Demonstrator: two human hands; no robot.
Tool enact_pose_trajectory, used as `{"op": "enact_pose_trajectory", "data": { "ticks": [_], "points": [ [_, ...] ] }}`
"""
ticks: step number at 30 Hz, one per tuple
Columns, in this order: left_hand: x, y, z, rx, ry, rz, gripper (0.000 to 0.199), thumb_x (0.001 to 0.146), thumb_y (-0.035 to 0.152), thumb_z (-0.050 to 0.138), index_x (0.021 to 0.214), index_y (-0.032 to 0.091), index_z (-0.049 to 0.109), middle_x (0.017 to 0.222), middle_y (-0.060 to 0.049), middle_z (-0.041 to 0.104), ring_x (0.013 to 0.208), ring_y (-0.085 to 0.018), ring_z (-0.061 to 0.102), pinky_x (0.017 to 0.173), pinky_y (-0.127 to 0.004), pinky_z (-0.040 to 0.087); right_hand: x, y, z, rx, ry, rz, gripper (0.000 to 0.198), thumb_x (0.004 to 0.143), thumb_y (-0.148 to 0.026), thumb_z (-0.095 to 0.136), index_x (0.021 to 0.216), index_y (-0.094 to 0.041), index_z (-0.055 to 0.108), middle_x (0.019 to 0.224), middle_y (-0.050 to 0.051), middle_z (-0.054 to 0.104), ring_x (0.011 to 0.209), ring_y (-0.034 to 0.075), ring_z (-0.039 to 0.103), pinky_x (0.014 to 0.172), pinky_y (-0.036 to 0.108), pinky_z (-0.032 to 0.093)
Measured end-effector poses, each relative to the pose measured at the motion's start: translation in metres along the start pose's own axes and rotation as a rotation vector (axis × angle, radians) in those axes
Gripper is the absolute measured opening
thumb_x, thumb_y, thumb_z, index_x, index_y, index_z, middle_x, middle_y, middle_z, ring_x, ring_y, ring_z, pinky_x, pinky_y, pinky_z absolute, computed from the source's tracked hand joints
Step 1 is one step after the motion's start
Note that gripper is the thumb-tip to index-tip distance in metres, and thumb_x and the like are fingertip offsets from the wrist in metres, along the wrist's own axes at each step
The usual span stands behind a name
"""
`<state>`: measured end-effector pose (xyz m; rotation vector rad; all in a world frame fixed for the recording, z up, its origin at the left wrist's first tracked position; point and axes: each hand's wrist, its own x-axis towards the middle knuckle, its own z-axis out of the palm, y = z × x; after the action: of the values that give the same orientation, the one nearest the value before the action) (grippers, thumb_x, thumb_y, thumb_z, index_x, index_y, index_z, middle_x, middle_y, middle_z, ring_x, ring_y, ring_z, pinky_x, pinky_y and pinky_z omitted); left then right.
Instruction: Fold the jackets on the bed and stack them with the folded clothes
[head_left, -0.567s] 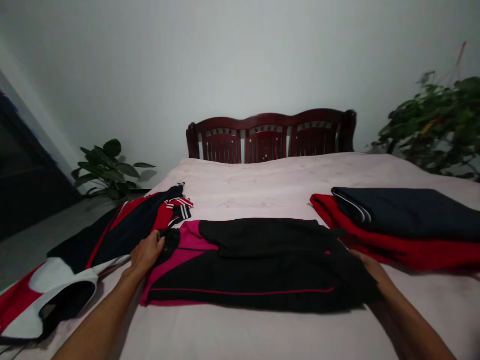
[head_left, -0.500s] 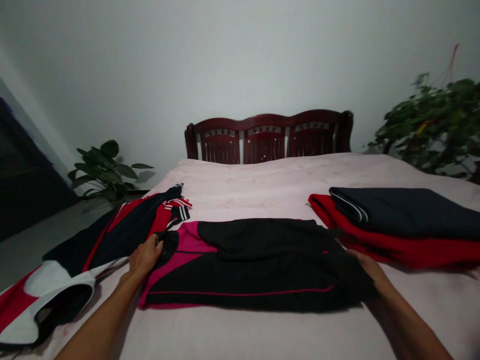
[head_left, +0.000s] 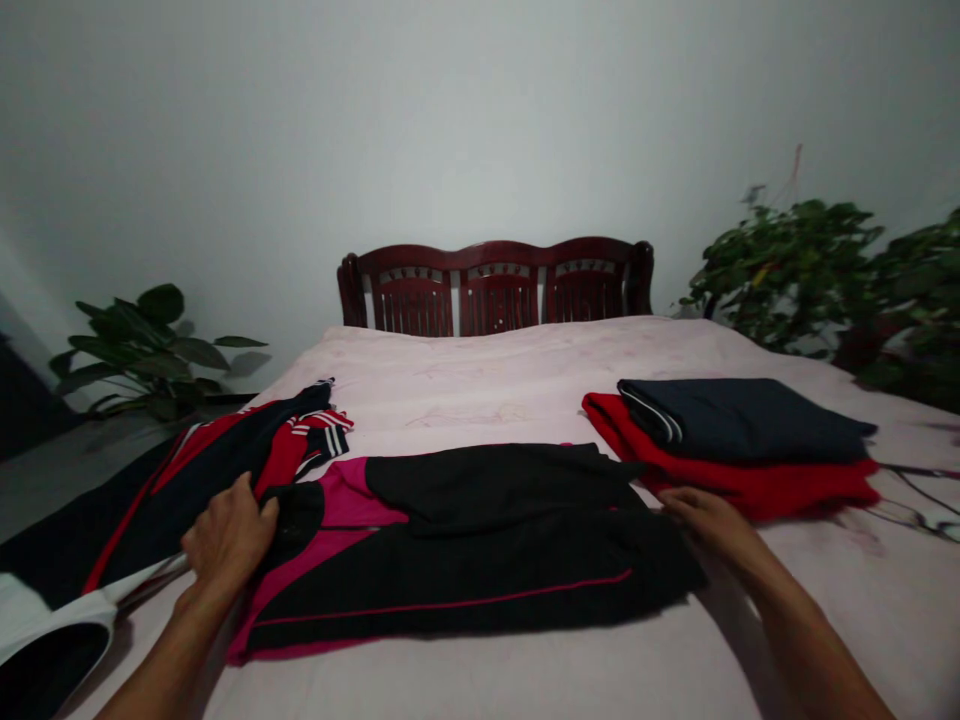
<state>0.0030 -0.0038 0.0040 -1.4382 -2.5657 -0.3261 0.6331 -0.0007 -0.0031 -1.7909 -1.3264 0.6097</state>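
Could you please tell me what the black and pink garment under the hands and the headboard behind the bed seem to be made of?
Black and pink garment: soft matte fabric, probably synthetic sportswear; it drapes and creases. Headboard: dark reddish wood, glossy; carved slats catch light.

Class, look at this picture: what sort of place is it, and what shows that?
Probably a bedroom: a wide bed with a pale pink sheet, a dark red wooden headboard against the wall, and folded red and navy clothes stacked on it.
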Motion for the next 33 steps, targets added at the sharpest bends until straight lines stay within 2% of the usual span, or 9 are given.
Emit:
{"op": "enact_pose_trajectory", "data": {
  "ticks": [2, 4, 6, 8, 11, 13, 17, 23, 33],
  "points": [
    [-0.014, 0.027, -0.009, -0.011, 0.103, 0.162, 0.060, 0.094, 0.040, 0.038, 0.145, 0.008, 0.036, 0.140, -0.023, 0.052, 0.126, -0.038, 0.051, 0.100, -0.052, 0.043, -0.004, -0.024, 0.001, -0.189, 0.076, -0.086, 0.038, 0.082, -0.048, 0.049, 0.098, -0.022, 0.071, 0.104, 0.010, 0.074, 0.098, 0.030, 0.068, 0.088, 0.043, 0.052],
    [-0.035, 0.065, -0.014, -0.075, 0.102, 0.350, 0.054, 0.096, 0.040, 0.036, 0.142, 0.012, 0.043, 0.146, -0.018, 0.048, 0.136, -0.032, 0.043, 0.110, -0.047, 0.036, -0.013, -0.050, 0.017, -0.330, 0.134, -0.265, 0.046, 0.090, -0.047, 0.038, 0.119, -0.022, 0.065, 0.125, 0.011, 0.066, 0.117, 0.029, 0.060, 0.102, 0.045, 0.045],
    [-0.061, 0.106, -0.013, -0.151, 0.018, 0.499, 0.052, 0.098, 0.038, 0.035, 0.143, 0.014, 0.044, 0.152, -0.014, 0.043, 0.142, -0.028, 0.036, 0.116, -0.042, 0.029, -0.024, -0.070, 0.045, -0.469, 0.138, -0.464, 0.053, 0.094, -0.044, 0.033, 0.133, -0.017, 0.056, 0.140, 0.013, 0.056, 0.132, 0.028, 0.048, 0.111, 0.045, 0.036],
    [-0.085, 0.141, -0.005, -0.199, -0.089, 0.541, 0.054, 0.099, 0.039, 0.036, 0.147, 0.017, 0.040, 0.157, -0.011, 0.037, 0.146, -0.027, 0.029, 0.117, -0.040, 0.028, -0.032, -0.076, 0.076, -0.642, 0.109, -0.581, 0.056, 0.096, -0.043, 0.033, 0.140, -0.013, 0.050, 0.149, 0.014, 0.046, 0.141, 0.029, 0.036, 0.115, 0.047, 0.029],
    [-0.108, 0.171, 0.013, -0.177, -0.219, 0.577, 0.054, 0.100, 0.040, 0.035, 0.150, 0.020, 0.037, 0.158, -0.010, 0.034, 0.148, -0.028, 0.025, 0.118, -0.044, 0.025, -0.031, -0.065, 0.108, -0.866, 0.024, -0.573, 0.058, 0.095, -0.045, 0.037, 0.144, -0.014, 0.048, 0.153, 0.012, 0.041, 0.144, 0.031, 0.030, 0.117, 0.050, 0.024],
    [-0.112, 0.176, 0.023, -0.133, -0.246, 0.570, 0.054, 0.100, 0.040, 0.035, 0.149, 0.020, 0.039, 0.158, -0.012, 0.035, 0.147, -0.030, 0.026, 0.118, -0.047, 0.023, -0.022, -0.051, 0.116, -0.942, -0.029, -0.512, 0.060, 0.095, -0.046, 0.038, 0.144, -0.014, 0.047, 0.153, 0.013, 0.041, 0.144, 0.032, 0.031, 0.117, 0.049, 0.024],
    [-0.107, 0.167, 0.033, -0.111, -0.242, 0.573, 0.054, 0.100, 0.043, 0.034, 0.149, 0.022, 0.040, 0.157, -0.012, 0.036, 0.147, -0.029, 0.027, 0.119, -0.047, 0.022, -0.003, -0.036, 0.115, -0.988, -0.074, -0.448, 0.063, 0.095, -0.048, 0.036, 0.145, -0.010, 0.046, 0.153, 0.014, 0.039, 0.144, 0.031, 0.031, 0.116, 0.046, 0.025],
    [-0.105, 0.155, 0.034, -0.163, -0.242, 0.475, 0.054, 0.100, 0.045, 0.031, 0.150, 0.025, 0.037, 0.159, -0.009, 0.033, 0.148, -0.027, 0.023, 0.118, -0.050, 0.021, -0.002, -0.038, 0.114, -0.928, -0.089, -0.417, 0.062, 0.096, -0.046, 0.035, 0.144, -0.009, 0.047, 0.153, 0.016, 0.039, 0.143, 0.031, 0.034, 0.114, 0.043, 0.031],
    [-0.105, 0.154, 0.037, -0.210, -0.243, 0.460, 0.053, 0.099, 0.045, 0.032, 0.148, 0.026, 0.039, 0.159, -0.009, 0.033, 0.149, -0.026, 0.023, 0.119, -0.052, 0.018, -0.008, -0.036, 0.118, -0.926, -0.027, -0.437, 0.056, 0.097, -0.043, 0.037, 0.143, -0.012, 0.049, 0.153, 0.015, 0.040, 0.141, 0.030, 0.037, 0.111, 0.043, 0.034]
  ]
}}
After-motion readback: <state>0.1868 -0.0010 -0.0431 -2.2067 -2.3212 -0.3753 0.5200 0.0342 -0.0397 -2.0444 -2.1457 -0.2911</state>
